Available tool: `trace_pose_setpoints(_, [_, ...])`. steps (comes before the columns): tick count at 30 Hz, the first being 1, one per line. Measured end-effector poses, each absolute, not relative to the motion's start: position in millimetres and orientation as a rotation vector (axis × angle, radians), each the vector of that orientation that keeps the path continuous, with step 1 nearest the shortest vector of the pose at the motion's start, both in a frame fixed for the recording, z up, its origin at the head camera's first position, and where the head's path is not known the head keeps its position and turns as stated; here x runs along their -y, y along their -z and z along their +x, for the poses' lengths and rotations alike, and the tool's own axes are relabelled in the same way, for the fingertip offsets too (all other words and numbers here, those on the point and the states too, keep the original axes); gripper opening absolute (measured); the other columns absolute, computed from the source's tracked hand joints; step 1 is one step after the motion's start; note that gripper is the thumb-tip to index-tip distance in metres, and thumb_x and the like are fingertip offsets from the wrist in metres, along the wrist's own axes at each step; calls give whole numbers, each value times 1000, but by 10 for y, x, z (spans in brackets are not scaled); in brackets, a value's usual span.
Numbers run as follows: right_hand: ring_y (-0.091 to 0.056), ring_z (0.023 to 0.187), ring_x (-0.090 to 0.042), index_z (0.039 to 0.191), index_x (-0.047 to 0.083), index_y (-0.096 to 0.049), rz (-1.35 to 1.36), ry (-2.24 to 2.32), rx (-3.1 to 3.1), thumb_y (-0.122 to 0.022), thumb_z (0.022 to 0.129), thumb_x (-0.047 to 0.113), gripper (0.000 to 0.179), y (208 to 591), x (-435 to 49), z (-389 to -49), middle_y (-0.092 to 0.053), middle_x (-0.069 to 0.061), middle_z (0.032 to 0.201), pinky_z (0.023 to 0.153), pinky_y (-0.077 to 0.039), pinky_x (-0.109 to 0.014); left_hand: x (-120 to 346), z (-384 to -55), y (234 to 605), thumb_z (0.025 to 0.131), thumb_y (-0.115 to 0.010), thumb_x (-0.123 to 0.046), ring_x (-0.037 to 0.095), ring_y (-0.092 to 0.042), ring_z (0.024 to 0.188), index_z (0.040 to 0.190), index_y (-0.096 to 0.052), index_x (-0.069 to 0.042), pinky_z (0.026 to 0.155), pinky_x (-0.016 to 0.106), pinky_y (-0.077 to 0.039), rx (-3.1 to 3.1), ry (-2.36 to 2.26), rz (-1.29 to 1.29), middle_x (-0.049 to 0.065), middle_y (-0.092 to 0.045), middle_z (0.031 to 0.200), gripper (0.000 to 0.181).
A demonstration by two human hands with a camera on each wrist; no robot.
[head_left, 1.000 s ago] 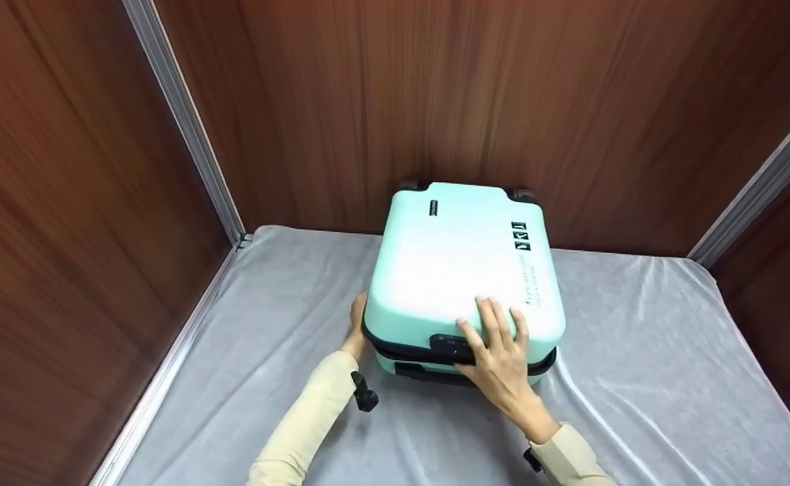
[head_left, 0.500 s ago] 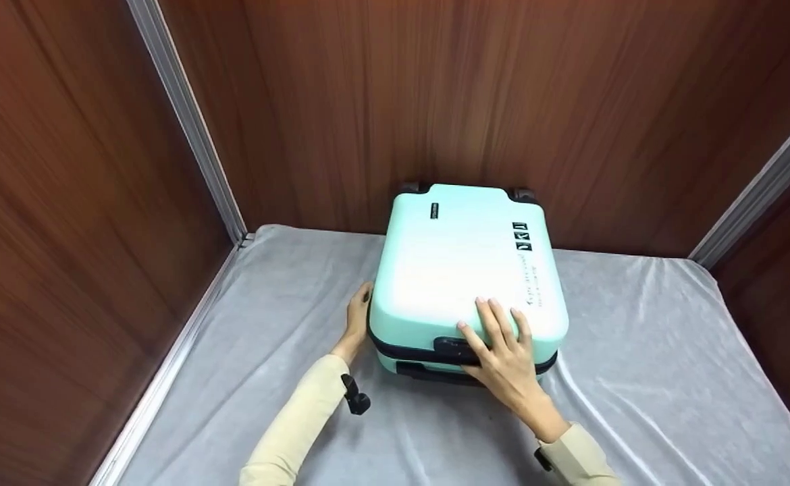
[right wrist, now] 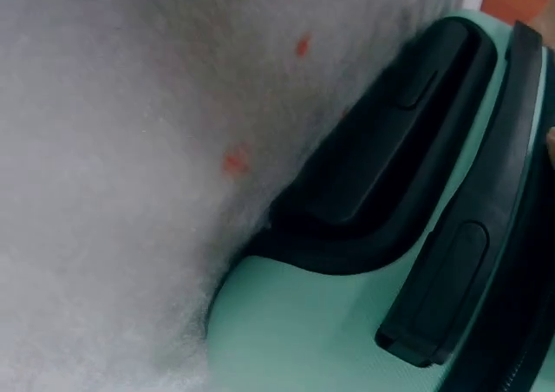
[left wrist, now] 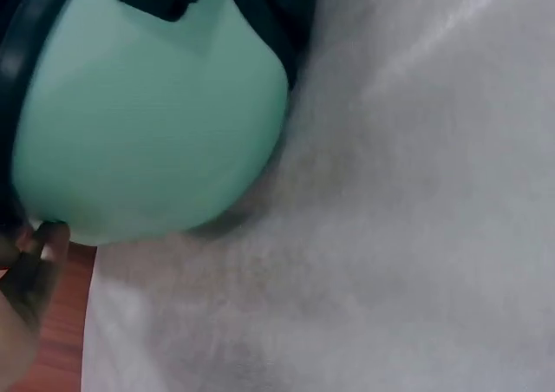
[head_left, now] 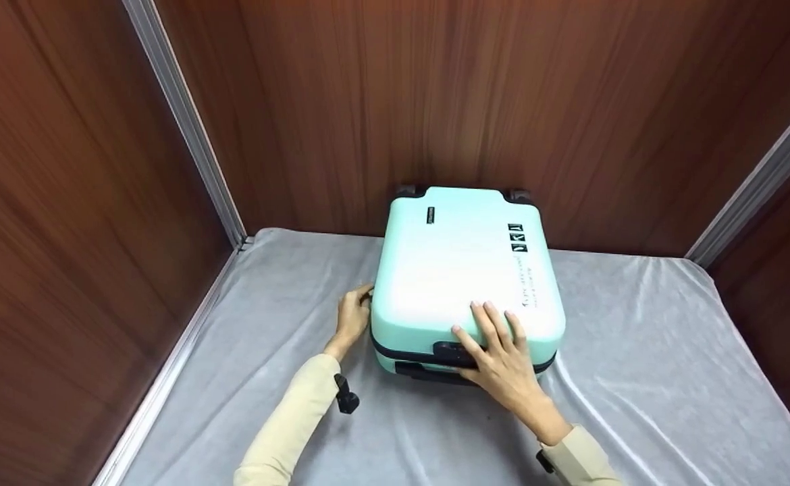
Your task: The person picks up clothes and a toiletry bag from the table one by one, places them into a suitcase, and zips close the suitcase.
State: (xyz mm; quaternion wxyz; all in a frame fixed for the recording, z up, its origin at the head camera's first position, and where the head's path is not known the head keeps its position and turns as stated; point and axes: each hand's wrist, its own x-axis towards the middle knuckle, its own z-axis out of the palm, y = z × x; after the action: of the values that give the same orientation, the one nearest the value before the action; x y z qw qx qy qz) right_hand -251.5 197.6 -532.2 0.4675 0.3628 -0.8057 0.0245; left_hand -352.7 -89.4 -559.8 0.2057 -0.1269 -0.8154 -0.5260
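Observation:
A mint-green hard-shell suitcase [head_left: 456, 270] lies flat, its wheels towards the back wall. My left hand [head_left: 351, 317] is at its left side, fingers curled and pinching at the dark zipper band; the left wrist view shows its fingertips [left wrist: 54, 236] right at that band, with the zipper pull hidden. My right hand [head_left: 506, 374] lies spread over the front right edge of the lid, fingers straight on the shell, thumb low by the front. In the right wrist view the black carry handle [right wrist: 460, 253] runs beside the seam.
Grey cloth [head_left: 287, 324] covers the surface around the suitcase. A brown wood-grain wall [head_left: 435, 101] stands close behind the wheels, with more panels at left and right. Metal posts [head_left: 192, 128] mark the corners.
My left hand has shifted left and slightly back along the suitcase's side and shows more fully. Early on, the front seam gaped wider; the lid now sits lower. My right hand stays on the lid.

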Motion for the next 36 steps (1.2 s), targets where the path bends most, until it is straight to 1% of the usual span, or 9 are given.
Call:
trace_pose_setpoints(4, [-33, 138, -42, 144, 19, -48, 926, -127, 2031, -94, 58, 43, 101, 5302, -1977, -2472, -35, -25, 151, 109, -20, -57, 894, -3519, 5546, 91, -50, 20, 39, -63, 108, 118, -66, 11, 90, 46, -52, 2294, 1413, -351, 26, -67, 115, 33])
trace_pose_setpoints(10, [-34, 137, -40, 143, 21, -50, 923, -153, 2045, -93, 61, 35, 94, 5308, -1967, -2471, -37, -22, 151, 112, -19, -53, 865, -3487, 5438, 96, -50, 10, 34, -68, 90, 118, -68, 6, 76, 46, -54, 2217, 1443, -294, 21, -69, 111, 29])
trace_pose_setpoints(12, [-36, 136, -39, 142, 21, -52, 914, -160, 2029, -93, 60, 34, 92, 5318, -1960, -2479, -39, -21, 150, 113, -19, -52, 866, -3491, 5405, 99, -50, 4, 33, -68, 91, 119, -67, 4, 78, 45, -54, 2201, 1477, -282, 20, -69, 112, 27])
trace_pose_setpoints(15, [-37, 136, -38, 141, 21, -53, 904, -177, 2013, -92, 59, 34, 91, 5327, -1957, -2491, -42, -20, 149, 113, -19, -50, 877, -3517, 5330, 102, -50, -7, 32, -67, 98, 123, -65, 4, 85, 44, -52, 2175, 1568, -231, 20, -69, 112, 28])
trace_pose_setpoints(18, [-38, 136, -38, 141, 20, -53, 898, -183, 2013, -91, 61, 35, 90, 5327, -1959, -2500, -42, -19, 149, 113, -19, -50, 878, -3541, 5216, 104, -50, -20, 32, -63, 110, 132, -58, 3, 95, 43, -48, 2172, 1709, -189, 21, -66, 120, 38])
trace_pose_setpoints(21, [-37, 136, -38, 141, 20, -54, 891, -186, 2022, -90, 63, 35, 87, 5332, -1962, -2501, -42, -19, 150, 113, -19, -51, 861, -3546, 5088, 104, -48, -35, 31, -54, 124, 144, -46, 1, 104, 42, -41, 2239, 1858, -184, 20, -56, 135, 53])
trace_pose_setpoints(25, [-37, 136, -38, 140, 20, -54, 892, -184, 2021, -88, 65, 36, 84, 5328, -1968, -2498, -42, -19, 150, 113, -18, -51, 824, -3551, 4944, 102, -44, -49, 31, -44, 134, 152, -33, -2, 110, 43, -33, 2356, 1999, -157, 20, -45, 147, 69])
trace_pose_setpoints(32, [-38, 135, -39, 140, 19, -55, 904, -187, 2011, -88, 65, 34, 83, 5320, -1969, -2498, -42, -20, 149, 113, -19, -51, 799, -3532, 4787, 90, -56, -62, 32, -39, 136, 155, -23, -4, 112, 45, -31, 2460, 2127, -103, 21, -38, 151, 94])
trace_pose_setpoints(36, [-37, 136, -40, 141, 19, -54, 911, -178, 2019, -90, 65, 35, 86, 5318, -1963, -2490, -41, -21, 150, 113, -19, -52, 819, -3491, 4761, 80, -62, -73, 31, -30, 142, 158, -16, -8, 113, 48, -27, 2497, 2213, -54, 16, -26, 158, 112])
